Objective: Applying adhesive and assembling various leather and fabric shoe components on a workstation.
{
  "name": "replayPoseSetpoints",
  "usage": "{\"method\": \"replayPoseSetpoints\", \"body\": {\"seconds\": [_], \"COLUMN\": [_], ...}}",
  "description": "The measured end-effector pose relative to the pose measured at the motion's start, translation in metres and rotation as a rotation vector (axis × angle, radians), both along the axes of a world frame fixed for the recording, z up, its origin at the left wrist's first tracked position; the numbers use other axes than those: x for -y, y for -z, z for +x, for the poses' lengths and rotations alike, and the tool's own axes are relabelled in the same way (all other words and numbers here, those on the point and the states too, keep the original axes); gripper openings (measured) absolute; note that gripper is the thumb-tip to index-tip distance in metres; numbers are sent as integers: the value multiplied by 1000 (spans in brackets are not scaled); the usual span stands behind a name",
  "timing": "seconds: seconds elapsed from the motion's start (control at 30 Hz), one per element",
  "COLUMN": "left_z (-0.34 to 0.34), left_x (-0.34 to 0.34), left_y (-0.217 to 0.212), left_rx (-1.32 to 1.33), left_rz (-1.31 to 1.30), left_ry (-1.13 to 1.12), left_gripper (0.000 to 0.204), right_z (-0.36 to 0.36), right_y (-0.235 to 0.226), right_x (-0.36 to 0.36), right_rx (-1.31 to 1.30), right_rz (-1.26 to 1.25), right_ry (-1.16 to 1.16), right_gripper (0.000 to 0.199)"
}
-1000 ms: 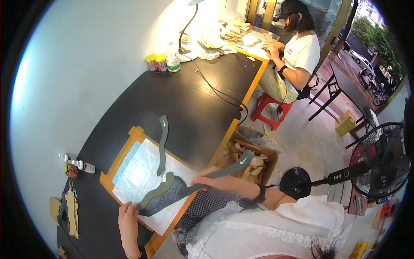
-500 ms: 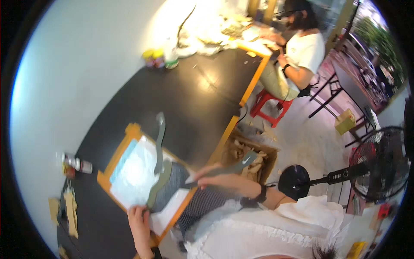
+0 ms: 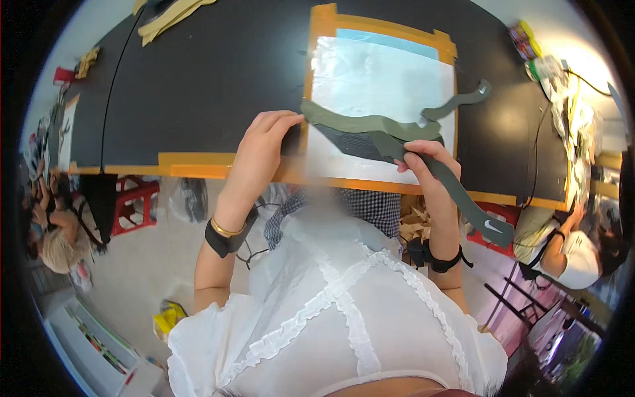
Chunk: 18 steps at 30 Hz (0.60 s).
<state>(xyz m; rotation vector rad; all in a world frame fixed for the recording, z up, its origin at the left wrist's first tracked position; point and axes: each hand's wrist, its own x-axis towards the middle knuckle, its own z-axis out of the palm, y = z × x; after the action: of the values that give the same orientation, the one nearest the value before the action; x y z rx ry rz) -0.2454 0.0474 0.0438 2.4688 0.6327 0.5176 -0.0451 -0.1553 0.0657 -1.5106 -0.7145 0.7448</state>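
My right hand (image 3: pixel 433 165) pinches a long dark-green strip (image 3: pixel 456 188) with a small white mark near its lower end. That strip slants from the white sheet (image 3: pixel 364 79) down past the table's front edge. Across the sheet lies a wavy olive-green strip (image 3: pixel 357 124), partly over a dark textured piece (image 3: pixel 350 143). At its left end my left hand (image 3: pixel 264 142) has its fingertips closed together on the tip. Another curved green strip (image 3: pixel 456 102) reaches off the sheet's right side onto the black table.
Orange tape (image 3: pixel 308 66) frames the sheet on the black table (image 3: pixel 218 86). Tan strips (image 3: pixel 175 20) lie at the far left, jars (image 3: pixel 526 43) at the far right. Other people sit at both sides. A box of scraps (image 3: pixel 415 221) stands below the table edge.
The view has swung round to face the sheet squarely. My right hand has brought the dark-green strip over the sheet's near right part. My left hand stays by the olive-green strip's end.
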Motion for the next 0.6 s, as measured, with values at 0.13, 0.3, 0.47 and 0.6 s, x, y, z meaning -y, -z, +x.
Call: {"method": "replayPoseSetpoints", "body": {"seconds": [0.13,0.3,0.47,0.6], "left_z": [-8,-7,-9,-9], "left_x": [0,1,-1,-2], "left_y": [13,31,37,35], "left_rx": [38,41,1,-16], "left_rz": [58,73,74,76], "left_ry": [41,23,6,12], "left_gripper": [34,33,29,25], "right_z": [-15,-19,-11,-7], "right_y": [7,26,34,33], "right_x": [-40,-74,-83,-84], "right_rx": [329,501,556,521], "right_rz": [-108,-136,-234,-264], "right_ry": [-103,-100,-178,-210], "right_gripper": [12,11,10,11]}}
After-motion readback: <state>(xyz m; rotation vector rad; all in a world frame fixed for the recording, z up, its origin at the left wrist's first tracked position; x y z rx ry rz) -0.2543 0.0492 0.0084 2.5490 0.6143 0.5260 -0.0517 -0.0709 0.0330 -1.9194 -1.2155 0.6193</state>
